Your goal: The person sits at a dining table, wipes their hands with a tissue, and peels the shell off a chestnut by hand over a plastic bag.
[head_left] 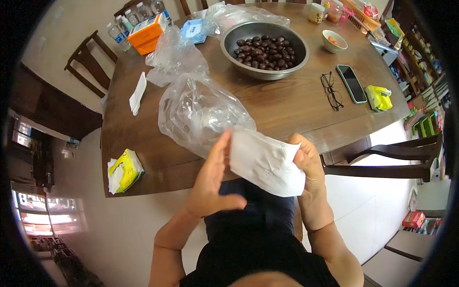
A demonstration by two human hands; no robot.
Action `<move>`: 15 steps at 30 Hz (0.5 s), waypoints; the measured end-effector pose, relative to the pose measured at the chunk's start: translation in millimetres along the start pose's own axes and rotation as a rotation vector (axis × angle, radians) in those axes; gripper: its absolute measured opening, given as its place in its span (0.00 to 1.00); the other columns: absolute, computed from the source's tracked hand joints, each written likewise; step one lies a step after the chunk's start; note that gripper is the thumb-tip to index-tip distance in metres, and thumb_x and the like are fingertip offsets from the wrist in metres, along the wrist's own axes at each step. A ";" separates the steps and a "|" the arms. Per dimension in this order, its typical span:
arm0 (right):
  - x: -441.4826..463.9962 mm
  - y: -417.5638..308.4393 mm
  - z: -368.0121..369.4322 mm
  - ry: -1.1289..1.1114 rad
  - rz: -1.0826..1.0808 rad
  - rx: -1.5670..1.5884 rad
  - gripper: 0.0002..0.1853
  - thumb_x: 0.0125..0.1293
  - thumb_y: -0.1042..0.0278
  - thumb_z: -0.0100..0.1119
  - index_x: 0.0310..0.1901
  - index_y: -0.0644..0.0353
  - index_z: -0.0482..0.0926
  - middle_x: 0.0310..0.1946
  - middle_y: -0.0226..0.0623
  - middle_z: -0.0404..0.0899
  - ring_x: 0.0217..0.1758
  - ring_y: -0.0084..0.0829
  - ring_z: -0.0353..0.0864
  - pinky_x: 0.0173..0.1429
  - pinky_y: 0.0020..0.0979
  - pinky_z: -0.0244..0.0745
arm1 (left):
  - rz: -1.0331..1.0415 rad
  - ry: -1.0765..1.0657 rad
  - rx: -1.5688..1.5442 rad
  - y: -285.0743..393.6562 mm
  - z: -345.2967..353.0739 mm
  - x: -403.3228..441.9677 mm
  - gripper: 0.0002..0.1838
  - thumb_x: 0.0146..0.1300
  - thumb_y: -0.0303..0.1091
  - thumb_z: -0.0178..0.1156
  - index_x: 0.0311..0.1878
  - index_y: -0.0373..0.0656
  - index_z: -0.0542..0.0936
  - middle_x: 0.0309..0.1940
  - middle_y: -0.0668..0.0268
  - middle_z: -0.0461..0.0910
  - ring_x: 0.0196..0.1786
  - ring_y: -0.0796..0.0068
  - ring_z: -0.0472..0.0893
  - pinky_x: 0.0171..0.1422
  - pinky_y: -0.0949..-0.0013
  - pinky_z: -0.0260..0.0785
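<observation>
A white paper tissue [265, 162] is spread out above the table's front edge. My right hand [308, 160] grips its right side between thumb and fingers. Beside the tissue's left edge, my left hand [215, 179] has its thumb and fingers spread apart, with the fingertips close to or touching the paper. Just beyond my hands lies a clear plastic bag [198, 112], crumpled on the wooden table [282, 107]. Farther back, a metal bowl [265, 50] holds several dark, round, glossy fruits.
Black glasses [332, 91], a phone [351, 83] and a yellow tissue pack [379, 98] lie right. A small bowl [334, 41] is behind them. Another tissue pack [125, 171] and a folded tissue [137, 94] are left. An orange box [148, 34] stands back left, near bottles.
</observation>
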State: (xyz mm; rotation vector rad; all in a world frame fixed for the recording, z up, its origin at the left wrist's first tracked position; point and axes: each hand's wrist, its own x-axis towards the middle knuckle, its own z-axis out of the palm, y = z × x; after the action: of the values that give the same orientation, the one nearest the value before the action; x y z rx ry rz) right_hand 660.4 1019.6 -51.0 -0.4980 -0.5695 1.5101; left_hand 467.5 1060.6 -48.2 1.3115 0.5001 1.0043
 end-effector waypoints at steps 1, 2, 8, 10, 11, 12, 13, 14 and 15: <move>-1.2 -1.6 0.6 0.004 0.032 -0.014 0.15 0.54 0.61 0.67 0.35 0.61 0.73 0.31 0.35 0.79 0.31 0.23 0.79 0.36 0.23 0.76 | -0.080 0.059 -0.099 -2.9 9.8 -1.7 0.45 0.47 0.28 0.68 0.66 0.34 0.53 0.57 0.57 0.67 0.59 0.66 0.68 0.63 0.68 0.59; -1.5 -3.6 -0.1 0.005 0.061 -0.028 0.18 0.53 0.59 0.67 0.37 0.61 0.72 0.33 0.36 0.79 0.34 0.23 0.79 0.38 0.24 0.76 | -0.257 0.126 -0.178 1.9 13.7 -3.1 0.43 0.47 0.28 0.67 0.65 0.33 0.54 0.55 0.58 0.68 0.58 0.67 0.69 0.62 0.69 0.59; -21.2 -11.8 48.7 -0.113 -0.034 0.177 0.22 0.52 0.57 0.65 0.42 0.60 0.68 0.39 0.37 0.73 0.39 0.27 0.75 0.43 0.28 0.74 | -0.003 0.206 0.384 42.5 18.5 -50.2 0.29 0.52 0.31 0.64 0.57 0.34 0.65 0.48 0.57 0.72 0.46 0.70 0.74 0.51 0.68 0.67; -34.2 -8.0 61.4 -0.218 -0.276 0.090 0.11 0.58 0.62 0.59 0.37 0.57 0.69 0.35 0.36 0.70 0.35 0.28 0.73 0.39 0.29 0.75 | 0.146 -0.022 -0.347 34.8 16.1 -55.6 0.23 0.56 0.39 0.61 0.50 0.36 0.68 0.46 0.55 0.73 0.40 0.69 0.74 0.45 0.67 0.68; -37.0 -4.4 62.5 -0.282 -0.431 0.008 0.07 0.61 0.65 0.56 0.35 0.56 0.70 0.32 0.35 0.68 0.32 0.28 0.72 0.37 0.29 0.75 | 0.187 -0.099 -0.543 33.8 16.2 -57.9 0.22 0.57 0.42 0.60 0.48 0.37 0.69 0.45 0.55 0.73 0.38 0.68 0.73 0.43 0.66 0.68; -39.3 -2.0 65.9 -0.343 -0.539 -0.076 0.04 0.64 0.68 0.53 0.33 0.55 0.70 0.30 0.34 0.67 0.30 0.28 0.71 0.35 0.30 0.75 | 0.174 -0.087 -0.398 46.1 21.5 -60.2 0.23 0.56 0.46 0.60 0.47 0.39 0.68 0.44 0.54 0.73 0.38 0.67 0.73 0.44 0.64 0.66; -38.4 -0.2 66.1 -0.448 -0.705 -0.153 0.04 0.64 0.68 0.52 0.37 0.56 0.73 0.33 0.35 0.68 0.34 0.28 0.72 0.44 0.31 0.77 | 0.165 -0.084 -0.253 62.1 28.4 -60.0 0.24 0.56 0.49 0.60 0.46 0.42 0.67 0.42 0.54 0.73 0.38 0.66 0.72 0.45 0.61 0.65; -43.3 -5.1 65.6 -0.449 -0.693 -0.279 0.13 0.61 0.60 0.55 0.47 0.50 0.72 0.33 0.31 0.66 0.34 0.27 0.69 0.42 0.31 0.75 | 0.158 -0.085 -0.110 75.2 34.2 -58.6 0.25 0.55 0.52 0.60 0.46 0.44 0.66 0.41 0.53 0.74 0.38 0.65 0.71 0.46 0.59 0.63; -48.2 -10.0 65.0 -0.453 -0.684 -0.408 0.25 0.59 0.52 0.59 0.58 0.43 0.70 0.33 0.27 0.65 0.33 0.26 0.66 0.41 0.31 0.73 | 0.163 -0.075 -0.056 75.7 35.9 -58.2 0.23 0.55 0.51 0.59 0.44 0.45 0.65 0.39 0.53 0.73 0.38 0.64 0.70 0.47 0.59 0.62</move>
State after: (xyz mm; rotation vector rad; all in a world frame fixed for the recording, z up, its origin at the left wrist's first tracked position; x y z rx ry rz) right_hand 628.3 968.5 3.8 -0.2188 -1.2736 0.8378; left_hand 442.0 988.1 18.9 1.3503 0.3101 1.0911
